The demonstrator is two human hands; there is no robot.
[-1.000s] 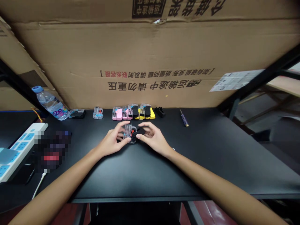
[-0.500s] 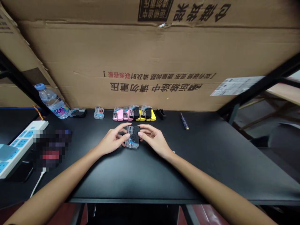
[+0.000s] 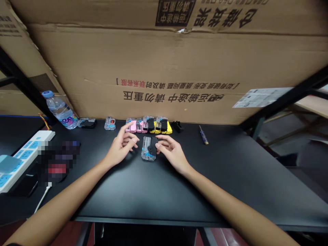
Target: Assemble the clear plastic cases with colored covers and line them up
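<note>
Between my hands is a flat, box-like device (image 3: 148,149) with a clear plastic left side, a black right side and a round black knob. My right hand (image 3: 172,150) grips its black edge, thumb on the front and fingers behind. My left hand (image 3: 122,146) is off the device, just to its left, fingers apart and holding nothing. Behind the hands stands a row of similar small devices, among them pink ones (image 3: 132,127), black-and-clear ones (image 3: 162,123) and a yellow one (image 3: 169,127).
On the black table (image 3: 143,194) lie a screwdriver (image 3: 203,135), a black part (image 3: 177,126), a clear device with an orange bit (image 3: 110,123) and a black-and-clear one (image 3: 87,123). A water bottle (image 3: 61,111) leans at the left near a power strip (image 3: 27,150). Cardboard (image 3: 164,61) walls the back.
My left hand has let go of the device and moved away to the left. The device stays in my right hand. The camera view has shifted slightly.
</note>
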